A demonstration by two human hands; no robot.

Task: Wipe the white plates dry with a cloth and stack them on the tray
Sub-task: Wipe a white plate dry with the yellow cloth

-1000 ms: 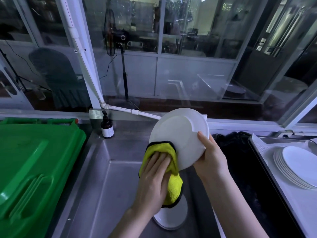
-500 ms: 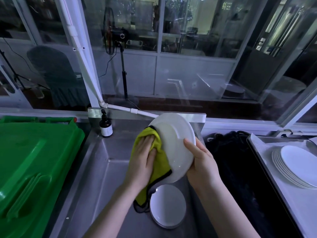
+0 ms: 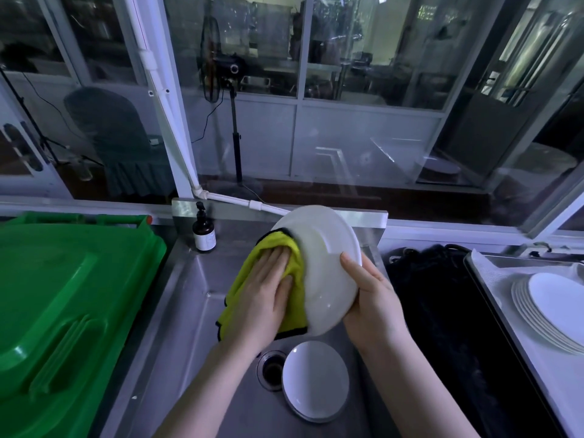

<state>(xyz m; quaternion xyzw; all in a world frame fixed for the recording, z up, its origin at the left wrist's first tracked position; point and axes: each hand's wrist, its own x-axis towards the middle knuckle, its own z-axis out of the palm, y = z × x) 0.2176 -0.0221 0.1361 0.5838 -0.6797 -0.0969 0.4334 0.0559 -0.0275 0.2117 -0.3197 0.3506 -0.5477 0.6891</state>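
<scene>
Over the steel sink I hold a white plate (image 3: 325, 267) on edge, its underside towards me. My right hand (image 3: 373, 298) grips its right rim, thumb on the underside. My left hand (image 3: 268, 295) presses a yellow cloth (image 3: 249, 276) with fairly straight fingers against the plate's hidden left face. More white plates (image 3: 316, 380) lie stacked in the sink basin beside the drain. At the far right a stack of several white plates (image 3: 550, 308) rests on the tray (image 3: 493, 279).
A green bin lid (image 3: 63, 298) fills the left side. A dark pump bottle (image 3: 204, 232) stands at the sink's (image 3: 189, 311) back left corner. A black mat (image 3: 442, 311) lies between sink and tray. Windows and a white pipe (image 3: 234, 200) run behind.
The plate has turned further edge-on and dropped slightly. My left hand with the cloth has slid from the plate's lower edge up across its left face.
</scene>
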